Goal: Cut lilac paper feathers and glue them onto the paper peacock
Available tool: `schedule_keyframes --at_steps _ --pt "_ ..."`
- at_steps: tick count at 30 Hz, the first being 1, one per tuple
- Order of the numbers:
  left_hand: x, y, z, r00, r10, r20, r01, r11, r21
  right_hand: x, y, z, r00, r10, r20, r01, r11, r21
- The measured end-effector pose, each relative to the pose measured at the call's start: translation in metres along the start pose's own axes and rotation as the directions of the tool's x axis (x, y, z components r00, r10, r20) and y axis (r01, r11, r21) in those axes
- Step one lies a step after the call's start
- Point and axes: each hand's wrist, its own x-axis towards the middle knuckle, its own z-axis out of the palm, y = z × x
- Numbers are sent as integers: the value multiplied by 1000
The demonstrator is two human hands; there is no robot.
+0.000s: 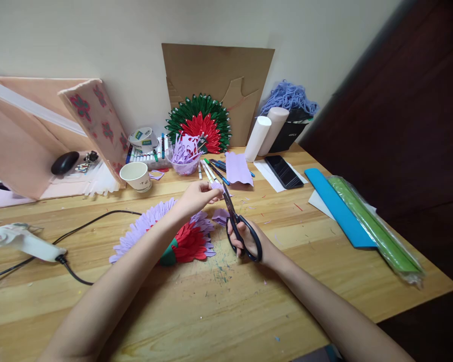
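My right hand (247, 240) is closed around the black handles of a pair of scissors (230, 203), whose blades point up and away from me. In my left hand (198, 197) a small piece of purple paper (218, 187) is pinched between thumb and fingers, right at the scissor blades. Under my left forearm lies a fan-shaped paper craft with purple petals (151, 217) and red petals (192, 239) around a green centre (169, 254); my arm hides part of it. Another purple scrap (221, 216) rests on the table near the scissors.
A white glue gun (26, 241) with a black cord lies at left. Behind stand a paper cup (136, 177), a bowl of purple strips (184, 162), a green and red fan (200, 120) and cardboard (219, 65). Purple paper (239, 168), a phone (284, 172) and green roll (373, 226) sit rightward.
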Motion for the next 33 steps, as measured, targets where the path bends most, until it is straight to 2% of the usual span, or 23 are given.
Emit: schedule_keyframes --at_steps 11,13,15,17,20,22,23,25,27,29,31,33 --pt "4 -2 -9 1000 25 -13 -25 1000 8 -2 2 -2 997 -68 -23 64 985 -160" --pt "3 -2 -10 999 40 -7 -40 999 31 -3 -1 -5 997 -80 -24 75 981 -181" --pt "2 0 -9 998 62 19 -62 997 45 -5 -8 -13 992 -115 -46 99 958 -270" --pt "-1 2 -8 995 79 63 -82 996 32 -8 -16 -24 979 -168 -112 95 871 -482" --pt "-6 5 -5 991 78 109 -78 997 -6 -11 -29 -44 941 -254 -222 -45 557 -829" --pt "-8 6 -4 989 67 128 -64 997 -31 -11 -34 -54 927 -251 -278 -179 355 -917" --pt "-9 6 -3 988 68 142 -62 997 -46 -11 -35 -58 923 -240 -301 -228 288 -930" --pt "-11 6 -1 983 78 168 -68 995 -69 -9 -35 -64 922 -241 -303 -251 221 -942" --pt "-12 5 1 980 93 175 -79 993 -84 -8 -35 -66 909 -318 -271 -199 240 -950" --pt "-13 5 5 981 96 168 -82 992 -91 -8 -36 -63 875 -429 -224 -68 349 -934" --pt "-14 5 10 983 95 157 -79 991 -104 -9 -38 -54 850 -486 -203 121 556 -823" --pt "-15 3 16 984 97 151 -81 990 -112 -10 -37 -40 866 -453 -213 269 780 -565"
